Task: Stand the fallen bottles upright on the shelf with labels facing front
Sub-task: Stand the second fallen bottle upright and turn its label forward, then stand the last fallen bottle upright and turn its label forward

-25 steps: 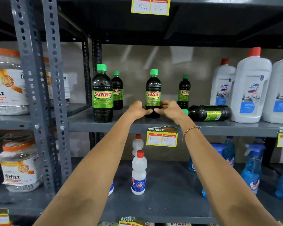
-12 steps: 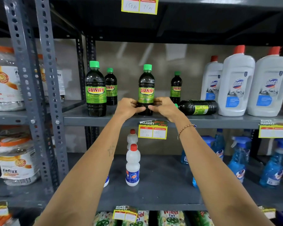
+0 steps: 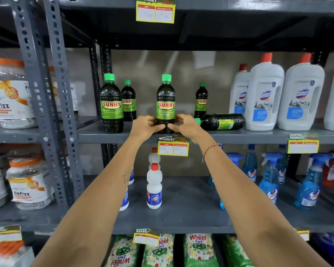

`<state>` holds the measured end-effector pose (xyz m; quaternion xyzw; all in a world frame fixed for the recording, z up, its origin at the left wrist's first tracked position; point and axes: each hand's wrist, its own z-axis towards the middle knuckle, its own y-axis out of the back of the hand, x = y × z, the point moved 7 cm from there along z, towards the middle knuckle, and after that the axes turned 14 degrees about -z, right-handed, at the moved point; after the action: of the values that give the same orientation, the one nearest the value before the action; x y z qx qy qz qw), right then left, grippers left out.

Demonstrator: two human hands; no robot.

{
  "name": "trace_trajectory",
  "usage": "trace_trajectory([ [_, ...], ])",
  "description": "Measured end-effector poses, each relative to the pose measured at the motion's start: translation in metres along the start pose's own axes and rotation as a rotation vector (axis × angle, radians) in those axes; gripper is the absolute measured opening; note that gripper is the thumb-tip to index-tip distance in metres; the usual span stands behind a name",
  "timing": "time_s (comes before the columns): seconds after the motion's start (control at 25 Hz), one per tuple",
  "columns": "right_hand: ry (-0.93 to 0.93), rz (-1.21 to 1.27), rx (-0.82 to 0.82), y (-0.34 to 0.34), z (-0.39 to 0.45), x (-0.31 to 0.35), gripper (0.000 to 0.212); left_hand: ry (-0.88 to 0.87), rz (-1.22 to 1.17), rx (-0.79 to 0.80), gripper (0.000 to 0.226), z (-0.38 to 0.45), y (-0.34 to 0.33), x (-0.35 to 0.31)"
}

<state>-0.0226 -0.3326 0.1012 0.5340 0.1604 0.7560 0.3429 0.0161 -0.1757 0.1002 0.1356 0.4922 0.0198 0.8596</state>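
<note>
A dark Sunny bottle (image 3: 165, 101) with a green cap stands upright at the front of the grey middle shelf (image 3: 258, 136), its label facing me. My left hand (image 3: 144, 127) and my right hand (image 3: 183, 125) both grip its base from either side. Just right of my right hand, another dark bottle (image 3: 221, 121) lies on its side, cap pointing left. Three more Sunny bottles stand upright: one at the front left (image 3: 111, 105), one behind it (image 3: 129, 102), and one at the back (image 3: 201, 100).
Large white Domex bottles (image 3: 264, 97) stand at the right of the same shelf. A perforated steel upright (image 3: 60, 105) frames the left side, with Fitfizz jars (image 3: 6, 97) beyond. White bottles (image 3: 154, 187) and blue spray bottles (image 3: 268, 182) fill the shelf below.
Both hands stay on the base of the centre bottle, which remains upright. The view has shifted slightly, showing more of the lower shelves.
</note>
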Motion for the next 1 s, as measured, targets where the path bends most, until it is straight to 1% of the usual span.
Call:
trace_trajectory([
  [0.08, -0.008, -0.002, -0.054, 0.006, -0.009, -0.001, 0.048, -0.083, 0.011, -0.141, 0.045, -0.007, 0.007, -0.007],
  [0.16, -0.014, -0.051, -0.166, 0.019, -0.016, -0.005, 0.041, -0.298, 0.031, -0.313, 0.029, -0.021, 0.008, -0.023],
  [0.2, -0.023, -0.096, -0.221, 0.028, -0.017, -0.008, 0.036, -0.416, 0.062, -0.354, 0.025, -0.03, 0.001, -0.033],
  [0.28, -0.031, -0.185, -0.315, 0.044, -0.019, -0.013, 0.028, -0.57, 0.101, -0.326, 0.027, -0.041, -0.024, -0.044],
  [0.36, -0.028, -0.254, -0.419, 0.066, -0.024, -0.017, 0.023, -0.641, 0.137, -0.263, 0.028, -0.049, -0.055, -0.047],
  [0.44, -0.03, -0.304, -0.48, 0.09, -0.03, -0.025, 0.022, -0.714, 0.258, -0.217, 0.027, -0.056, -0.088, -0.046],
  [0.48, -0.041, -0.343, -0.477, 0.102, -0.031, -0.03, 0.023, -0.776, 0.358, -0.209, 0.028, -0.059, -0.105, -0.044],
  [0.52, -0.053, -0.398, -0.456, 0.114, -0.031, -0.038, 0.026, -0.813, 0.455, -0.209, 0.029, -0.06, -0.121, -0.04],
  [0.56, -0.061, -0.467, -0.42, 0.121, -0.03, -0.043, 0.031, -0.802, 0.506, -0.205, 0.029, -0.057, -0.129, -0.034],
  [0.64, -0.057, -0.643, -0.327, 0.132, -0.024, -0.055, 0.044, -0.717, 0.534, -0.186, 0.033, -0.048, -0.141, -0.021],
  [0.72, -0.018, -0.775, -0.212, 0.136, -0.015, -0.063, 0.056, -0.666, 0.663, -0.18, 0.041, -0.043, -0.155, -0.007],
  [0.8, 0.014, -0.849, -0.096, 0.138, -0.006, -0.07, 0.067, -0.649, 0.783, -0.178, 0.044, -0.041, -0.164, 0.0],
  [0.88, 0.012, -0.889, 0.014, 0.136, 0.001, -0.076, 0.075, -0.65, 0.797, -0.206, 0.044, -0.038, -0.164, 0.0],
  [0.96, 0.018, -0.891, 0.114, 0.134, 0.007, -0.082, 0.076, -0.657, 0.822, -0.245, 0.042, -0.037, -0.165, 0.0],
  [1.0, 0.04, -0.911, 0.135, 0.134, 0.01, -0.083, 0.076, -0.659, 0.838, -0.262, 0.042, -0.037, -0.166, 0.001],
])
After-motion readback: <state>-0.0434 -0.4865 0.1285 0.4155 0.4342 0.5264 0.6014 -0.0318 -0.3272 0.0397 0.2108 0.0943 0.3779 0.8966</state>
